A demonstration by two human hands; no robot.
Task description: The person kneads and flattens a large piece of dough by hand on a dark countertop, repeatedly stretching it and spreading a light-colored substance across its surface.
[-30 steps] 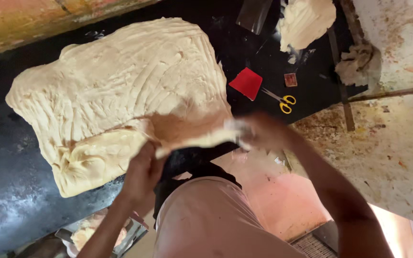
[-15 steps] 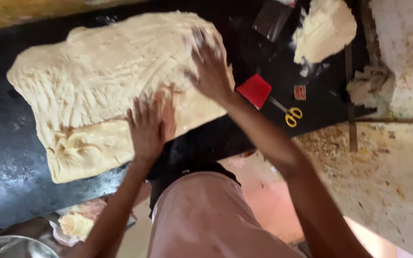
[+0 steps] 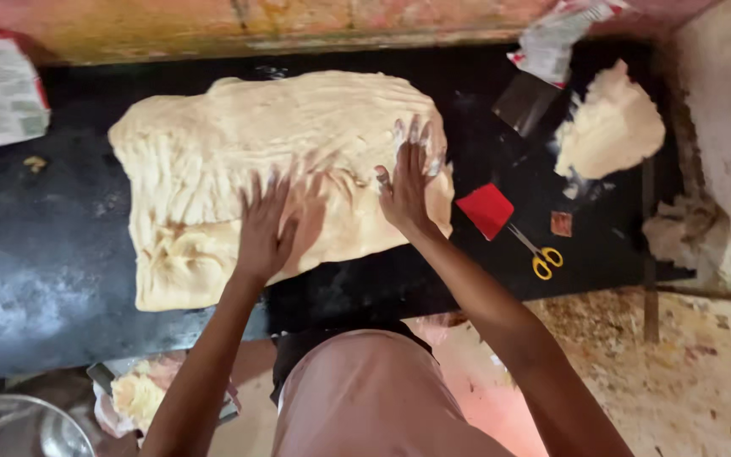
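Shifted since half a second earlier: left hand point(image 3: 271, 227) slid down toward near edge of dough sheet point(image 3: 239, 161), right hand point(image 3: 409, 182) stayed farther right. Both flat, fingers spread, pressing, gripping nothing. Dough lay on black worktop point(image 3: 44, 254), long axis left-right, extending away leftward; left hand nearer its middle.

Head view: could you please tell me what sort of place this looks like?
Probably a bakery or food workshop: both hands press a big dough sheet on a flour-dusted black worktop, with another dough lump and a red scraper nearby.
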